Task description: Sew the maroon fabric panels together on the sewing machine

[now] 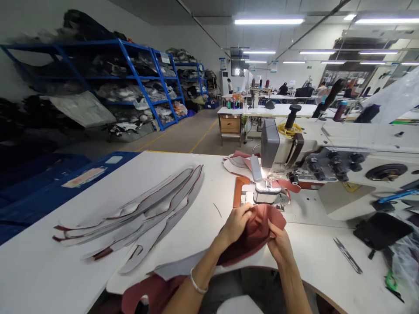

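Note:
Both my hands grip a dark red fabric piece (258,231) at the table's near edge, just in front of the sewing machine (271,144). My left hand (236,224) pinches its left upper side, fingers bent over the cloth. On the right side, my right hand (279,242) has its thumb and fingers closed on the edge. Grey-backed cloth trails from the piece to the left, under my left forearm. Beneath the machine's needle area stands a small raised bed (266,194), lit by a lamp, with a red strip beside it.
Several long grey strips with red edges (157,205) lie on the white table (131,174) at left. Thread snips (348,256) and a black pouch (382,231) lie at right. More red pieces (237,161) rest behind the machine. Blue shelves (137,83) hold bagged goods.

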`<state>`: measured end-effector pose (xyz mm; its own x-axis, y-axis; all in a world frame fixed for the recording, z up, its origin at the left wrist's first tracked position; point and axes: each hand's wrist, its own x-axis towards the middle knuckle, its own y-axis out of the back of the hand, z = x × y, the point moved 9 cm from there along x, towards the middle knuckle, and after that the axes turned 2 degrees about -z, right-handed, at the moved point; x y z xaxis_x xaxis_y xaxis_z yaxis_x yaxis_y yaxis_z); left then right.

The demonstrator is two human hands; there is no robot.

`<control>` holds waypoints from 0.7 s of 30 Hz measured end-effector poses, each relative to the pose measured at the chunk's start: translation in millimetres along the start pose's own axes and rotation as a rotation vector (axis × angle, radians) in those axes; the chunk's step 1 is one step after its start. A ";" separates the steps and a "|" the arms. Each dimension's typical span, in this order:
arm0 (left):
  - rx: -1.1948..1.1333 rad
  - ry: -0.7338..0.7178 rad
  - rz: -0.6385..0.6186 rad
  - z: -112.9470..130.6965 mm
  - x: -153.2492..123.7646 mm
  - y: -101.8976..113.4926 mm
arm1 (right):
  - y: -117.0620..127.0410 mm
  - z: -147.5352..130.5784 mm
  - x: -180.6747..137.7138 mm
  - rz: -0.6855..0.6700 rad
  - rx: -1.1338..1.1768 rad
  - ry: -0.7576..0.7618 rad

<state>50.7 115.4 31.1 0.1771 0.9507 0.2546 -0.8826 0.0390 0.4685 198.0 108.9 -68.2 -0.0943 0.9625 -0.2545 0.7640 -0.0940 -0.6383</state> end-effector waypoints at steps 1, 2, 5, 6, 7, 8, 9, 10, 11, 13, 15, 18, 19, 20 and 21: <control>-0.111 0.024 -0.029 0.0 2.7 -0.2 | -0.5 -1.2 2.3 0.016 0.017 -0.009; -0.214 0.051 -0.043 -1.9 6.1 -0.5 | -0.5 -2.6 4.2 0.037 0.022 -0.010; -0.392 0.128 -0.025 -12.1 19.2 -3.4 | -2.4 -6.0 10.8 0.067 0.033 -0.012; -0.399 0.141 -0.012 -14.8 24.4 -4.7 | -4.6 -8.2 14.2 0.059 0.027 -0.005; -0.380 0.142 -0.002 -16.0 29.9 -6.0 | -7.1 -12.7 18.6 0.047 0.008 0.024; -0.343 0.133 0.006 -16.0 35.9 -7.5 | -9.1 -20.3 23.8 0.043 -0.028 0.080; -0.295 0.116 0.017 -14.8 42.2 -8.9 | -10.3 -31.2 29.2 0.054 -0.076 0.165; -0.245 0.094 0.027 -12.7 48.6 -10.7 | -10.1 -44.0 34.3 0.088 -0.141 0.263; -0.193 0.071 0.051 -10.3 54.9 -12.0 | -8.8 -58.2 38.6 0.147 -0.231 0.366; -0.087 0.017 0.137 -4.1 66.0 -12.8 | -6.0 -84.5 45.3 0.292 -0.434 0.530; 0.011 -0.051 0.226 3.9 73.8 -15.3 | -3.8 -103.1 52.2 0.410 -0.598 0.602; 0.085 -0.115 0.321 10.7 79.4 -21.0 | -1.8 -117.2 62.5 0.482 -0.744 0.606; 0.082 -0.115 0.343 10.2 80.3 -22.0 | -2.5 -120.0 64.9 0.486 -0.791 0.607; 0.070 -0.107 0.361 8.7 80.8 -22.2 | -4.1 -122.2 66.7 0.480 -0.830 0.613; 0.051 -0.094 0.376 6.4 81.2 -21.8 | -6.4 -124.0 68.2 0.466 -0.858 0.625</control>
<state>87.2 189.7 46.9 -0.1136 0.8633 0.4917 -0.8711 -0.3246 0.3686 265.8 206.8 8.7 0.4590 0.8604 0.2214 0.8461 -0.4994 0.1865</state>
